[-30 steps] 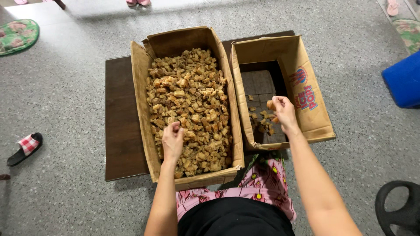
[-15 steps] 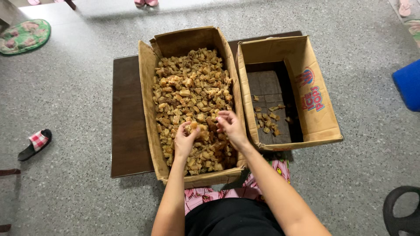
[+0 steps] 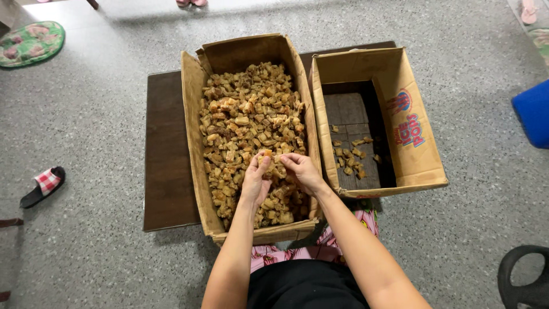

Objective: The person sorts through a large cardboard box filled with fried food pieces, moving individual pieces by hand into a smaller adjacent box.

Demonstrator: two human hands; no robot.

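a: where are the two hands?

b: both are inside the big cardboard box, over the near part of the heap of brown chunks. the left hand and the right hand sit close together, fingertips almost meeting.

a: and the fingers, how far open?

b: the left fingers are curled and pinched on one chunk, a paler orange-brown piece held just above the heap. the right fingers are bent inward too, tips drawn together right beside that same piece; i cannot tell whether they grip it or only touch it. neither hand is spread flat.

a: what lies around the fingers?

b: the heap fills the box ahead of them and on both sides, and the palms rest on the chunks nearest the person. to the right of the right fingers, past the box wall, stands a second cardboard box, its bottom mostly bare, with a few loose chunks scattered on it. both boxes sit on a dark brown low desk, whose bare part lies left of the left fingers.

a: anything farther off?

b: well left on the speckled floor lies a sandal with a checked strap. far right is a blue container.
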